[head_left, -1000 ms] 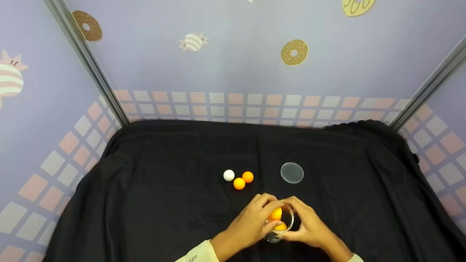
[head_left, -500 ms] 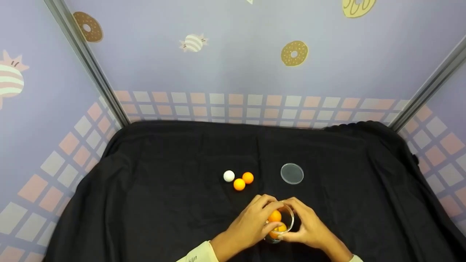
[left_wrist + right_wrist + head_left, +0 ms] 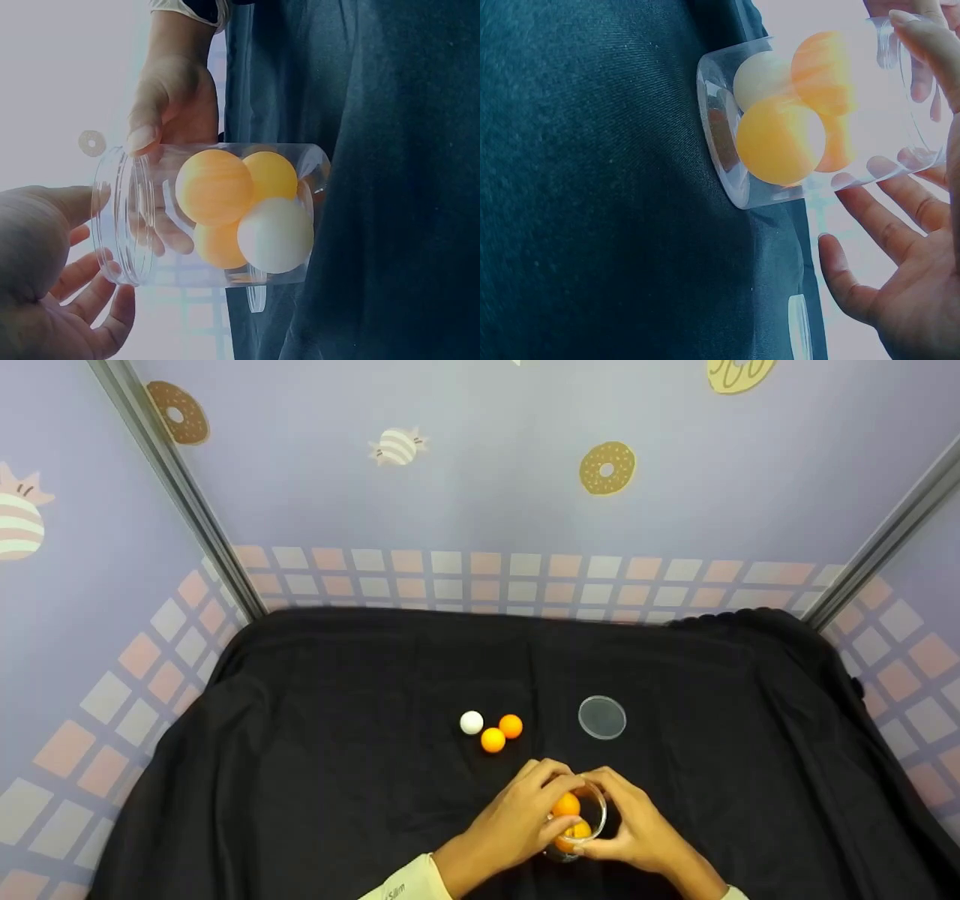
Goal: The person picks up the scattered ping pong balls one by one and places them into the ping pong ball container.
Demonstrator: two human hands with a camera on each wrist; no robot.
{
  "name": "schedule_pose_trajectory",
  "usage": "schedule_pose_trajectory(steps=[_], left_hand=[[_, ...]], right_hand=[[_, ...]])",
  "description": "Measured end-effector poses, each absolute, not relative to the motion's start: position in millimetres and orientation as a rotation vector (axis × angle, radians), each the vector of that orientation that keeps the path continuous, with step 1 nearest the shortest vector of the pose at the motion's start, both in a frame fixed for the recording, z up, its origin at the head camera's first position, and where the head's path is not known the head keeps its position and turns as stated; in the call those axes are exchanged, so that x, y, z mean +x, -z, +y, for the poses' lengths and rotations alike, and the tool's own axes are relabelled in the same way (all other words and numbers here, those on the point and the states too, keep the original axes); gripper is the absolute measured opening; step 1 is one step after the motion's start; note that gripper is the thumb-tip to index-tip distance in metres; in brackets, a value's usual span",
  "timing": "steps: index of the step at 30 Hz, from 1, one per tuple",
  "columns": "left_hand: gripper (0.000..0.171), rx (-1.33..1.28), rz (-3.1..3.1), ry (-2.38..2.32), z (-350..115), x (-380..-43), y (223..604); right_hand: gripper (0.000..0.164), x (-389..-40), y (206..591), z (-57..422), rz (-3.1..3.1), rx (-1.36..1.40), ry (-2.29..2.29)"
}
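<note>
My right hand [image 3: 637,825] grips a clear plastic jar [image 3: 169,255] near its mouth, thumb on one side and fingers on the other. Inside the jar lie orange table tennis balls [image 3: 780,141] and a white ball [image 3: 276,235], gathered toward its bottom. My left hand [image 3: 517,817] is at the mouth from the other side, its thumb and fingers loosely bent around the rim with no ball between them. In the head view, the left fingers partly hide the jar and the balls in it.
Beyond the hands, a white ball [image 3: 472,723] and two orange balls [image 3: 493,740] sit close together on the black cloth [image 3: 360,780]. A clear round lid [image 3: 601,718] lies to their right. Patterned walls [image 3: 480,495] rise behind and at the sides.
An orange ball between my left thumb and fingers at the jar's mouth has been let go and dropped into the jar. Both hands have stayed nearly in place.
</note>
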State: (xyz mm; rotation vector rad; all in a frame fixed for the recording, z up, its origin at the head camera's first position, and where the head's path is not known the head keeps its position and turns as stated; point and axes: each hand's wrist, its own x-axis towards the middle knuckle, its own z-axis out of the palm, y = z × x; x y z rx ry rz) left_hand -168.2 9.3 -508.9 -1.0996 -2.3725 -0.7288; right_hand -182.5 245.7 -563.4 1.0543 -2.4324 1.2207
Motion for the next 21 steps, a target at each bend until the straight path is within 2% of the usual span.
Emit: schedule_pose_trajectory(steps=[9, 21], left_hand=[[0.028, -1.014, -2.326, 0.768, 6.1, -185.2, 507.9], [0.029, -0.793, -2.437, 0.730, -4.2, -222.3, 512.0]], right_hand=[[0.080, -183.0, 562.3, 244.6, -2.398, 1.085, -1.227], [0.080, -183.6, 563.8, 244.8, -2.396, 1.084, -1.228]])
